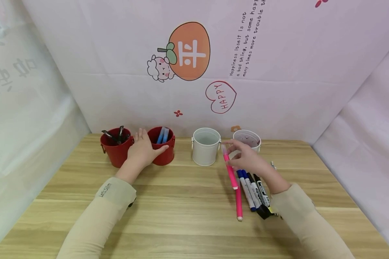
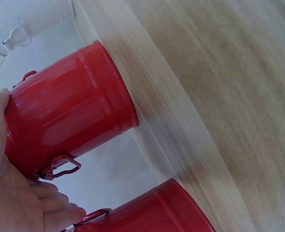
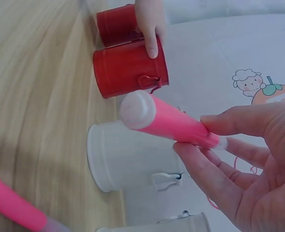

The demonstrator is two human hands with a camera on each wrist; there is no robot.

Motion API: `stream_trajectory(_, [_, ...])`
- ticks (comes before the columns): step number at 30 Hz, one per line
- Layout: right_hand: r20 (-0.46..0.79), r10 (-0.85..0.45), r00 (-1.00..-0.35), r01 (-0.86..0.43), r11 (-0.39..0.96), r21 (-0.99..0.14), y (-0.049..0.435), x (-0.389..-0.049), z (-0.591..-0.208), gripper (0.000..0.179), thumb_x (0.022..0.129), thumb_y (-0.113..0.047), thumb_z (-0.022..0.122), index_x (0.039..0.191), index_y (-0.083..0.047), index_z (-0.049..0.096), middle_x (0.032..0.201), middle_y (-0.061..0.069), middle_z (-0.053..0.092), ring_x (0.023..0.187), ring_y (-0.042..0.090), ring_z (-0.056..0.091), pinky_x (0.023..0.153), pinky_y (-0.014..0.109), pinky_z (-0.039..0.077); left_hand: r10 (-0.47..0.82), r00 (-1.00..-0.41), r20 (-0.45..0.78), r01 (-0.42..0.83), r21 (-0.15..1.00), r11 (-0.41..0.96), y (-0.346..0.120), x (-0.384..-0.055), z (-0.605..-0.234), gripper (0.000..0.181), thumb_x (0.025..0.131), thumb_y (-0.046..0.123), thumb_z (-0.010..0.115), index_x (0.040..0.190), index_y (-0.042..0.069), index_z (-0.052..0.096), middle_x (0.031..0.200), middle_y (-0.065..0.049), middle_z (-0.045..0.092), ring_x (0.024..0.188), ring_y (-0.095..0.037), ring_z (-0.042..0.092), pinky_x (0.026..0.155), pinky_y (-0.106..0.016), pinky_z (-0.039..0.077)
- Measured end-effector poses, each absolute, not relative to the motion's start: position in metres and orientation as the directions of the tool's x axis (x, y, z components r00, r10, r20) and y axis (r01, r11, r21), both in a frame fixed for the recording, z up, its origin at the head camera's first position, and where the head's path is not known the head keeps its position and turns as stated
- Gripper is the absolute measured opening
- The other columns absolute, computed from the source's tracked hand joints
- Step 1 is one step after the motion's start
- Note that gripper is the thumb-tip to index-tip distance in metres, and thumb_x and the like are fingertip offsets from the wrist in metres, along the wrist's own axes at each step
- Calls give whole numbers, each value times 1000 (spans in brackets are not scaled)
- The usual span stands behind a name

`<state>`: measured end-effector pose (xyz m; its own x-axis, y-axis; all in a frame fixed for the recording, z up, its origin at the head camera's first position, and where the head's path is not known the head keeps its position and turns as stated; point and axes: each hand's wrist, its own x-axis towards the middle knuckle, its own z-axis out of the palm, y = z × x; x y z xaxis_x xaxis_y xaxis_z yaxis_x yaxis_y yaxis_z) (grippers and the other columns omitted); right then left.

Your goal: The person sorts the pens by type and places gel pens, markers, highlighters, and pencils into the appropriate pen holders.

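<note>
Between thumb and fingertips my right hand [image 1: 247,158] pinches a pink marker [image 3: 176,123] with a clear cap, raised above the table. It slants beside the nearer white bucket [image 1: 205,153], cap end toward the wall. A second pink marker [image 1: 238,205] lies on the table below. My left hand [image 1: 142,149] is at the red bucket [image 1: 163,156] that holds two blue markers [image 1: 163,135]; its thumb lies over the rim and the fingers are spread toward the other red bucket [image 1: 115,154], which has black pens [image 1: 119,136] inside.
Several blue-capped and black markers [image 1: 251,190] lie side by side under my right forearm, with a dark object [image 1: 263,212] at their near end. Another white bucket [image 1: 246,136] stands behind my right hand. A printed white cloth [image 1: 123,97] hangs behind the wooden table [image 1: 168,219].
</note>
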<state>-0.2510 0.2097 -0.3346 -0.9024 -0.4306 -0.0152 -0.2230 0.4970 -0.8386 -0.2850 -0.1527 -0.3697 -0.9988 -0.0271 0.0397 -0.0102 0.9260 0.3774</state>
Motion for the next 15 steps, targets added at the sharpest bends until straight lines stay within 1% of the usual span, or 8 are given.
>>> stream_trajectory(5, [-3, -423, -906, -220, 477, -851, 205, -254, -330, 69, 91, 6, 70, 153, -4, 41, 125, 26, 54, 88, 28, 69, 76, 53, 61, -28, -999, 37, -12, 379, 925, -153, -284, -368, 118, 91, 69, 60, 159, -12, 5, 167, -31, 5, 153, -47, 6, 106, -61, 42])
stream_trajectory(11, [4, -436, -900, -192, 387, -902, 197, -260, -327, 71, 92, 9, 68, 155, -2, 37, 128, 29, 51, 91, 27, 68, 74, 43, 63, -29, -999, 36, -13, 378, 926, -152, -285, -368, 118, 92, 68, 60, 159, -11, 5, 167, -30, 4, 153, -47, 5, 104, -61, 44])
stream_trajectory(15, [29, -440, -898, -204, 356, -912, 191, -263, -324, 71, 93, 8, 68, 156, -4, 37, 128, 28, 51, 94, 29, 67, 76, 44, 62, -27, -999, 37, -11, 377, 926, -152, -285, -369, 118, 92, 68, 60, 159, -12, 5, 167, -30, 4, 153, -47, 5, 104, -61, 44])
